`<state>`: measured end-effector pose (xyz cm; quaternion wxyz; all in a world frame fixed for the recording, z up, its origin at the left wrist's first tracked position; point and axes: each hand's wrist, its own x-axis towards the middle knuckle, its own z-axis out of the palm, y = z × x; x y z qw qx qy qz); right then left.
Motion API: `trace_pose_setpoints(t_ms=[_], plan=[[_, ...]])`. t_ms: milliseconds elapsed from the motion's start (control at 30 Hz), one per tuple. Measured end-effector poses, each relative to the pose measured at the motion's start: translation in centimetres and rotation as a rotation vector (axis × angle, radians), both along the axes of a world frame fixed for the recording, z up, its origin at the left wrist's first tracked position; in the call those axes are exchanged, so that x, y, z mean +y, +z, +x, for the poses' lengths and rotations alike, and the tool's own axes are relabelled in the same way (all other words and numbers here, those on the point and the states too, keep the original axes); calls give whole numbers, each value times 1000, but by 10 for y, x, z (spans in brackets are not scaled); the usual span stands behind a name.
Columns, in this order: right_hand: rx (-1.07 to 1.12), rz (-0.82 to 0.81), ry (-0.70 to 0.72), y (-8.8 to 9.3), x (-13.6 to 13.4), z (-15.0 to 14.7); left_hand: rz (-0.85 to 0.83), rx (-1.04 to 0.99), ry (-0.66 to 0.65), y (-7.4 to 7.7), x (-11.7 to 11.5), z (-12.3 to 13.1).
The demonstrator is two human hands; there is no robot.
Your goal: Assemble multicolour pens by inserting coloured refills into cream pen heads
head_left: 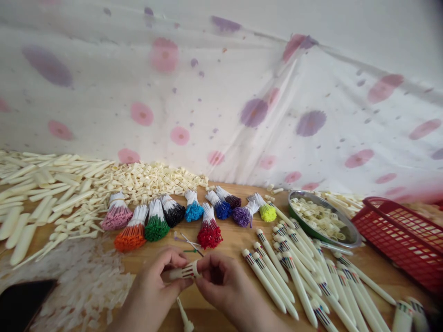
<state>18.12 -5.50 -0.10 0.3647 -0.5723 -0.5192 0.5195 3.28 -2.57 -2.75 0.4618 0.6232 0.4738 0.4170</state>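
My left hand and my right hand meet low in the middle, both closed on one cream pen barrel held sideways between them. The right fingers pinch its ringed end. Just beyond the hands lie a few loose thin refills on the wooden table. Behind them stand bundles of coloured refills: pink, orange, green, black, blue, red, purple and yellow.
Several assembled cream pens lie in rows at the right. A green bowl of small cream parts and a red basket stand further right. Heaps of cream barrels and clips fill the left. A flowered cloth hangs behind.
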Motion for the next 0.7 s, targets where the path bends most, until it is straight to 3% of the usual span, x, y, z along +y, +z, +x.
trace_pose_setpoints(t_ms=[200,333,500,700], plan=[[-260,170,46,7,-3,2,-287,-140,-48,6,0,2],[-258,231,85,9,-1,5,-404,-126,-62,15,2,2],[-215,224,71,12,0,7,-429,-97,-63,23,2,1],[-225,241,87,13,-3,8,-424,-119,-51,21,2,1]])
